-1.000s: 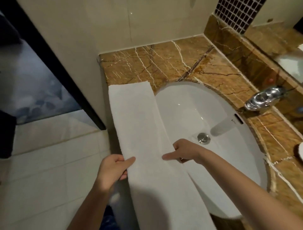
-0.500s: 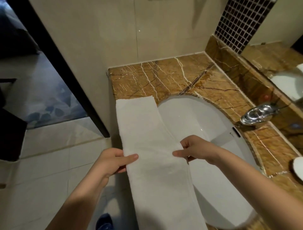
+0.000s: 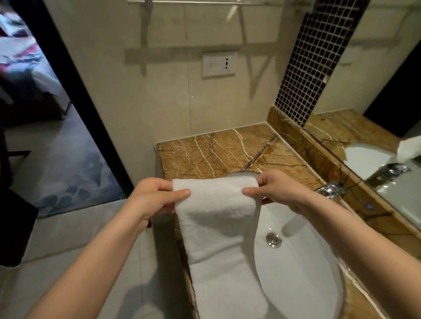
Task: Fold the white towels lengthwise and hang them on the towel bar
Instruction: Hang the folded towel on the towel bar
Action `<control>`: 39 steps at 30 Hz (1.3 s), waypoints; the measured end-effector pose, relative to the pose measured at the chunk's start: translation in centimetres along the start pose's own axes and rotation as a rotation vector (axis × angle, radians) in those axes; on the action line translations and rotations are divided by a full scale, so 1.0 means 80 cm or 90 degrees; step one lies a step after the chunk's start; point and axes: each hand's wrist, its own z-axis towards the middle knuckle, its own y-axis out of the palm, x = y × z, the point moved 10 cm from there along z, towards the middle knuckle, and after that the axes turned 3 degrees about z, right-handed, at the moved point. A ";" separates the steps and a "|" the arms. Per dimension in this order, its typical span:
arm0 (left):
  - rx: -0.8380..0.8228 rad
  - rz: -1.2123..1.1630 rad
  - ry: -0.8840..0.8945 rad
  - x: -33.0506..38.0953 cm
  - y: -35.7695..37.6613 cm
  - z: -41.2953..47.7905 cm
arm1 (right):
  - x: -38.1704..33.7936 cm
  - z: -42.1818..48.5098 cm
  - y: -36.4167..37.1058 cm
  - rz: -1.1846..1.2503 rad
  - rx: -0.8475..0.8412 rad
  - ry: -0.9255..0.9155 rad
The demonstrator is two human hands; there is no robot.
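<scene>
A long white towel (image 3: 218,239), folded into a narrow strip, hangs doubled over between my two hands above the sink's left edge. My left hand (image 3: 157,195) pinches its left side at the fold, thumb on top. On the opposite side, my right hand (image 3: 275,189) pinches the fold in the same way. The towel's lower part trails down over the counter front toward me. A metal towel bar (image 3: 205,2) runs along the wall at the very top of the head view.
The white oval sink (image 3: 303,261) sits in a brown marble counter (image 3: 216,154), with a chrome tap (image 3: 330,190) at the right. A mirror (image 3: 376,113) lines the right wall. A wall socket plate (image 3: 218,65) is below the bar. A dark doorframe (image 3: 75,91) stands left.
Both hands lifted the towel's middle off the counter, so it now hangs doubled from a fold. My view tilted up, bringing the wall, socket and towel bar into sight.
</scene>
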 end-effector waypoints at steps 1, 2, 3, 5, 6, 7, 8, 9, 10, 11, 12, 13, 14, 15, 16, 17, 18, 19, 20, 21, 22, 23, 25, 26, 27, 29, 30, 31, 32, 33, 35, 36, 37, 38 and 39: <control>0.003 0.002 0.011 0.013 -0.003 -0.001 | -0.011 -0.004 -0.005 0.000 0.002 -0.002; -0.001 0.004 0.021 0.028 -0.004 -0.004 | -0.023 -0.008 -0.009 0.005 0.005 -0.006; -0.002 0.008 0.032 0.041 -0.006 -0.007 | -0.033 -0.011 -0.013 0.010 0.011 -0.013; -0.003 0.012 0.052 0.065 -0.011 -0.011 | -0.054 -0.017 -0.023 0.019 0.028 -0.027; -0.002 0.003 0.061 0.075 -0.014 -0.011 | -0.065 -0.021 -0.028 0.023 0.037 -0.035; 0.001 -0.007 0.072 0.088 -0.018 -0.014 | -0.076 -0.025 -0.033 0.023 0.046 -0.044; 0.003 -0.010 0.082 0.100 -0.023 -0.015 | -0.087 -0.028 -0.038 0.022 0.058 -0.053; 0.002 -0.010 0.086 0.110 -0.028 -0.016 | -0.098 -0.029 -0.043 0.021 0.070 -0.061; -0.002 -0.006 0.088 0.120 -0.031 -0.018 | -0.109 -0.032 -0.048 0.018 0.081 -0.070; -0.001 0.000 0.093 0.130 -0.036 -0.021 | -0.120 -0.035 -0.052 0.015 0.091 -0.078; -0.004 -0.001 0.099 0.140 -0.040 -0.025 | -0.132 -0.038 -0.054 0.010 0.097 -0.087; -0.002 -0.009 0.100 0.149 -0.045 -0.027 | -0.142 -0.039 -0.056 0.006 0.101 -0.095; 0.002 -0.020 0.102 0.158 -0.050 -0.030 | -0.152 -0.041 -0.057 0.006 0.104 -0.099; 0.007 -0.031 0.106 0.165 -0.054 -0.032 | -0.162 -0.043 -0.058 0.010 0.109 -0.104; 0.012 -0.042 0.111 0.173 -0.058 -0.034 | -0.173 -0.046 -0.059 0.014 0.111 -0.111; 0.018 -0.056 0.112 0.181 -0.063 -0.036 | -0.184 -0.048 -0.060 0.022 0.114 -0.116; 0.023 -0.069 0.109 0.188 -0.066 -0.038 | -0.192 -0.048 -0.061 0.031 0.117 -0.120; 0.026 -0.083 0.111 0.197 -0.071 -0.043 | -0.203 -0.050 -0.062 0.039 0.119 -0.125; 0.025 -0.098 0.114 0.205 -0.074 -0.047 | -0.213 -0.052 -0.063 0.048 0.120 -0.131; 0.023 -0.113 0.117 0.214 -0.077 -0.052 | -0.223 -0.053 -0.064 0.061 0.119 -0.139; 0.017 -0.131 0.128 0.227 -0.081 -0.060 | -0.237 -0.056 -0.065 0.073 0.117 -0.150; 0.010 -0.144 0.144 0.240 -0.086 -0.065 | -0.249 -0.058 -0.065 0.082 0.116 -0.160; -0.012 -0.140 0.187 0.267 -0.095 -0.075 | -0.274 -0.062 -0.068 0.091 0.125 -0.179; -0.023 -0.124 0.210 0.279 -0.098 -0.078 | -0.285 -0.064 -0.069 0.091 0.132 -0.188; -0.026 -0.102 0.231 0.289 -0.102 -0.080 | -0.296 -0.066 -0.070 0.091 0.136 -0.196; -0.018 -0.029 0.265 0.305 -0.111 -0.083 | -0.314 -0.067 -0.069 0.093 0.140 -0.206; -0.013 0.013 0.282 0.313 -0.114 -0.084 | -0.322 -0.066 -0.069 0.093 0.143 -0.209; -0.008 0.047 0.301 0.321 -0.118 -0.085 | -0.330 -0.066 -0.070 0.093 0.145 -0.212; -0.001 0.066 0.320 0.329 -0.122 -0.085 | -0.337 -0.066 -0.071 0.093 0.149 -0.214; 0.001 0.069 0.337 0.337 -0.128 -0.084 | -0.344 -0.064 -0.073 0.092 0.158 -0.213; -0.001 0.052 0.356 0.350 -0.139 -0.079 | -0.356 -0.061 -0.076 0.087 0.167 -0.195; 0.001 0.048 0.359 0.356 -0.145 -0.075 | -0.361 -0.058 -0.075 0.084 0.155 -0.181; 0.003 0.044 0.360 0.362 -0.152 -0.071 | -0.366 -0.055 -0.071 0.078 0.130 -0.167; 0.003 0.036 0.360 0.367 -0.158 -0.067 | -0.373 -0.052 -0.064 0.066 0.096 -0.155; 0.002 0.027 0.359 0.373 -0.163 -0.062 | -0.380 -0.048 -0.058 0.053 0.064 -0.147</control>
